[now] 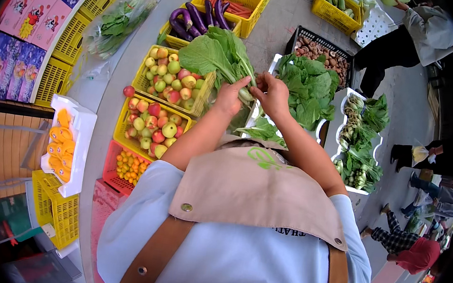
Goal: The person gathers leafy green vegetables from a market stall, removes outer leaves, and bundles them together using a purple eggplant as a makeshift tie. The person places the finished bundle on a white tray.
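A bunch of leafy greens (pixel 215 55) is held up before my apron, its leaves pointing away and its pale stems towards me. Around the stems, on their left side, my left hand (pixel 233 96) is closed. My right hand (pixel 272 92) touches the stem ends from the right with bent fingers; whether it pinches a stem or a tie is too small to tell. Just right of the hands, more leafy greens (pixel 308 88) lie in a white foam box (pixel 276 66). Below the hands some loose leaves (pixel 266 130) show at the box's near end.
Yellow crates of apples (pixel 173 80), eggplants (pixel 200 20) and carrots (pixel 234 7) stand to the left and ahead. A black crate of mushrooms (pixel 322 54) and a foam box of bundled greens (pixel 361 143) are at the right. A person (pixel 411 40) stands beyond the mushrooms; others are farther right.
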Demonstrator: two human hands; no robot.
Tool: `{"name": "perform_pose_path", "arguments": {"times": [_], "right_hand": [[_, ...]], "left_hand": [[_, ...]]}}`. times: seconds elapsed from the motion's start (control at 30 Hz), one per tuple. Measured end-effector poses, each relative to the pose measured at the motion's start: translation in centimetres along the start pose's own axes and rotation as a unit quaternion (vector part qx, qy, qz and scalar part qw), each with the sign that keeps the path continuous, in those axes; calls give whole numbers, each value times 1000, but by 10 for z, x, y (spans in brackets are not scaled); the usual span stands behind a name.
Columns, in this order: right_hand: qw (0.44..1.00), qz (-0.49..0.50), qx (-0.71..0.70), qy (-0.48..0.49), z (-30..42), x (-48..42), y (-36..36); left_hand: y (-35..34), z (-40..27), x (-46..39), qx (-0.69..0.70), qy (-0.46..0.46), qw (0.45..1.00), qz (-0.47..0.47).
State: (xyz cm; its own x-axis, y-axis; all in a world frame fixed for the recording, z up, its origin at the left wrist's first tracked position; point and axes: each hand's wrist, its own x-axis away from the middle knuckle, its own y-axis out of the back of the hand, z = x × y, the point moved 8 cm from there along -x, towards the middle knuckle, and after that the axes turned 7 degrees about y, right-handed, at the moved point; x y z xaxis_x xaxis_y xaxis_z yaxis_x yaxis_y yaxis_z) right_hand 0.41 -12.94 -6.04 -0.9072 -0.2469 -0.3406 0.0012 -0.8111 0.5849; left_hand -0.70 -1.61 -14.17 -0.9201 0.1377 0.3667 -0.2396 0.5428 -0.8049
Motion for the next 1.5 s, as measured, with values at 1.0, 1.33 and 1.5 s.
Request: {"name": "perform_pose_path", "arguments": {"times": [1.0,1.33,1.5], "right_hand": [[824,-231,-458,-241,-24,8,24],[995,15,-66,-74,-17,-7,-1],[996,-58,-41,46,20,-18,25]], "left_hand": [[14,-6,-39,333,147,925,114],[-8,2,-15,79,83,991,70],[-1,8,-18,89,66,989,94]]}}
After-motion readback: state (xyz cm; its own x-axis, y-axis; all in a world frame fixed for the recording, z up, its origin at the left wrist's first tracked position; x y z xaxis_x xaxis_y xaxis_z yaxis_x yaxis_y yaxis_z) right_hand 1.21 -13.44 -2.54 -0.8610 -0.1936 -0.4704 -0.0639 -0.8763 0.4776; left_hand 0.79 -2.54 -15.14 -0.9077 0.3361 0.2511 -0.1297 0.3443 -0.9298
